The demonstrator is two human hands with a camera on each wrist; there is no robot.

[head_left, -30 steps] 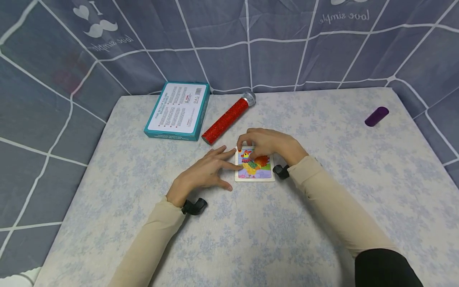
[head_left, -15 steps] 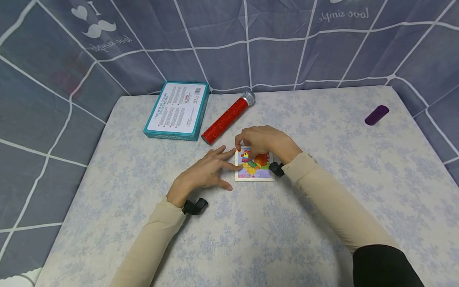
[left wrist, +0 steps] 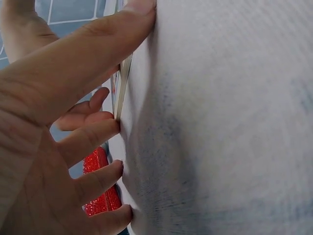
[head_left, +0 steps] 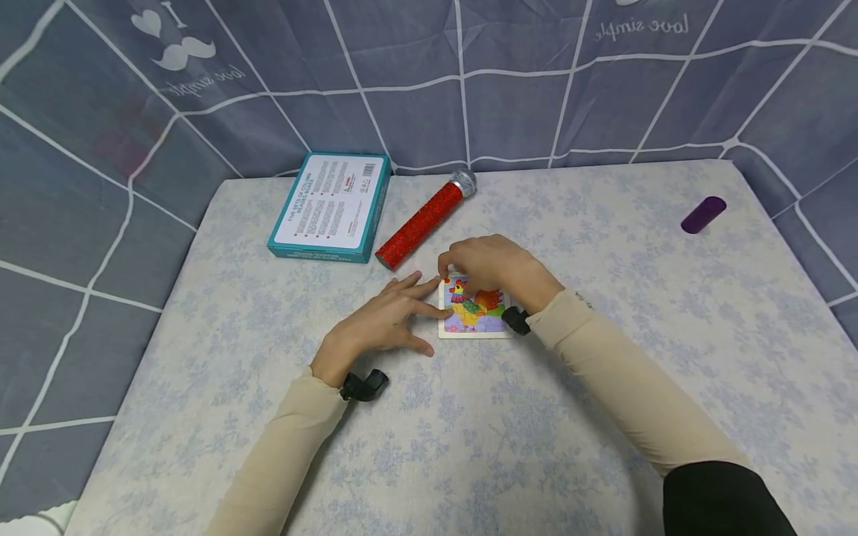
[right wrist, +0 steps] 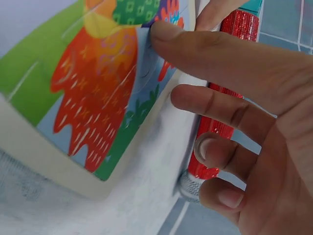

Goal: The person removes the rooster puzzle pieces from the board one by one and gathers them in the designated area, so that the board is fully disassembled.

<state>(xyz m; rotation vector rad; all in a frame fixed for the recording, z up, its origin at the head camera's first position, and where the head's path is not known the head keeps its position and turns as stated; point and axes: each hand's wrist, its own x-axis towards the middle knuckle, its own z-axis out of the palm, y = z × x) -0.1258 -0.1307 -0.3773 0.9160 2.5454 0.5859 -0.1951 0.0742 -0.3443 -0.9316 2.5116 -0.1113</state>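
White floral tabletop point(head_left: 469, 432), blue gridded curtains point(head_left: 523, 112), rooster puzzle point(head_left: 477, 318).

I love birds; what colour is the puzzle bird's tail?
Starry orange-red: the tail shows best in the right wrist view.

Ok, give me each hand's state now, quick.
Left hand: open, fingers spread, touching the puzzle.
Right hand: thumb on the puzzle, fingers bent; whether it grips cannot be told.

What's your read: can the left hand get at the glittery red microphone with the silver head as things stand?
Probably yes. The left hand lies just short of the red end of the microphone, with nothing visible between them, though it would likely have to leave the square, white-framed chicken puzzle.
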